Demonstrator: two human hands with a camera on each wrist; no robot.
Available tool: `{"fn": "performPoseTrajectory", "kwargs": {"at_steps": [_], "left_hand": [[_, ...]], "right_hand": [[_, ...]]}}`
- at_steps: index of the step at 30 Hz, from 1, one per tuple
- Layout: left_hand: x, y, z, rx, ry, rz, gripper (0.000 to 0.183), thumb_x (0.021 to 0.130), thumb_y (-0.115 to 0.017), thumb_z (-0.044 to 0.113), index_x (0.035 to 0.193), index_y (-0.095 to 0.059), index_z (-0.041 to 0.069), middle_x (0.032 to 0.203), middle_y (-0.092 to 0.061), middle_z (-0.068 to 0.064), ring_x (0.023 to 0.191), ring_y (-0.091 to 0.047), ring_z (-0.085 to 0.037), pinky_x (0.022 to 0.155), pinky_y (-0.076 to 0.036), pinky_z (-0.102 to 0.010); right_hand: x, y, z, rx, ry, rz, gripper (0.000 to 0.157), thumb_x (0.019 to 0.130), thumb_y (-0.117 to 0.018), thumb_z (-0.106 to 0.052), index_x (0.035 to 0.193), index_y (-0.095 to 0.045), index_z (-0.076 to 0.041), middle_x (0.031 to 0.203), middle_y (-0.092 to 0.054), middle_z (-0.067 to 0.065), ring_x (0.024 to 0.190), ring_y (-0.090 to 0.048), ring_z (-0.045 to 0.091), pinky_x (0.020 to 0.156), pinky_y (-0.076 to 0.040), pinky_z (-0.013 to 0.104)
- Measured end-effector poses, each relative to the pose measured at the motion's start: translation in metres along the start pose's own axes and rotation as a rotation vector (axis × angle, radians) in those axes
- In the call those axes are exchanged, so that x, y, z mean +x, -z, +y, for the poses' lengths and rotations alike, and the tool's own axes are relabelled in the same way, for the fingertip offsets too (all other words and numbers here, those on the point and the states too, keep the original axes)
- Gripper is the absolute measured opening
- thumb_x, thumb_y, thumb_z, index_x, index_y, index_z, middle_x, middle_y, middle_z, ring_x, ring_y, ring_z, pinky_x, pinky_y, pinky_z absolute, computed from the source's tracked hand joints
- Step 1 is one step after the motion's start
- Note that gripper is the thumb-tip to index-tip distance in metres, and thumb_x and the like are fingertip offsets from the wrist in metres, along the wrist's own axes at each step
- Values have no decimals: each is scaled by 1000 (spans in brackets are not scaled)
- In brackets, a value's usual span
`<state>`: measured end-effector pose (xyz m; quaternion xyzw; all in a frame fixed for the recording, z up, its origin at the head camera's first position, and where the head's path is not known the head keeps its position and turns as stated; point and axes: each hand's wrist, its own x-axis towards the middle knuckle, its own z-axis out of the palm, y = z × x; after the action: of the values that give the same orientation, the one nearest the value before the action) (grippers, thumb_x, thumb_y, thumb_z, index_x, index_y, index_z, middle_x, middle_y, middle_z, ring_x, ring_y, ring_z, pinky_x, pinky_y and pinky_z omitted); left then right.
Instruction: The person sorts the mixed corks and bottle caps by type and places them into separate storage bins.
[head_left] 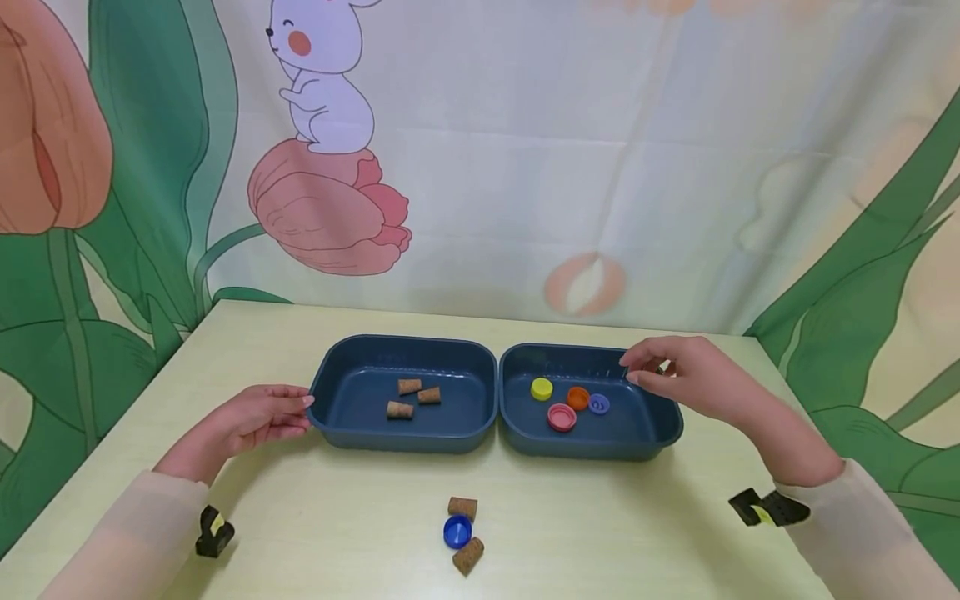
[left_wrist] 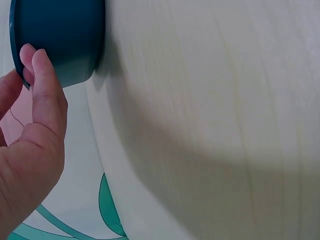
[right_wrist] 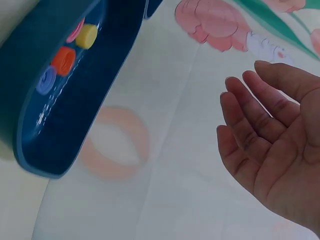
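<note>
At the outer end of the left dark-blue bin (head_left: 405, 440), my left hand (head_left: 255, 417) pinches the rim between thumb and fingers. Three corks (head_left: 400, 410) lie on that bin's floor. My right hand (head_left: 686, 375) hovers above the outer end of the right dark-blue bin (head_left: 585, 447). In the right wrist view its fingers (right_wrist: 245, 135) are loosely bent, with nothing in them. The right bin holds a yellow cap (head_left: 542, 388), an orange cap (head_left: 577, 398), a pink cap (head_left: 562, 417) and a purple cap (head_left: 598, 404).
In front of the bins, a blue cap (head_left: 457, 532) lies on the pale table (head_left: 337, 517) between a cork (head_left: 462, 507) and another cork (head_left: 468, 556). The two bins stand end to end. Behind the table hangs a printed curtain (head_left: 487, 167).
</note>
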<state>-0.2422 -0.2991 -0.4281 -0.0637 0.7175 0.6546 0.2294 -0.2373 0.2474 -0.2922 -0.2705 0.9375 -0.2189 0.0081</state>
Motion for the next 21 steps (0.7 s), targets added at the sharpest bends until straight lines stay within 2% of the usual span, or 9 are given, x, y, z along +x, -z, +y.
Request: {"fn": "performPoseTrajectory", "kwargs": {"at_steps": [13,21], "left_hand": [[-1,0,-1,-5,-7,-6,20,106,-56,15,121,-56,1,82,-72,5,76,-72,-8,75,-64,-20],[1,1,-1,-13,-5,-10,16,105,-57,15,117,-59,5,82,-73,5,76,-72,-8,76,-64,-20]], "right_hand": [[-20,-22,-31,77,80,-23,15,97,-71,-18,111,-75,-14,100,-75,-6,89,-63,5,76,-55,25],[-25,-50,-43,153,128,-62,13,96,-71,-17,108,-75,-14,98,-74,-6,89,-63,3,73,-54,21]]}}
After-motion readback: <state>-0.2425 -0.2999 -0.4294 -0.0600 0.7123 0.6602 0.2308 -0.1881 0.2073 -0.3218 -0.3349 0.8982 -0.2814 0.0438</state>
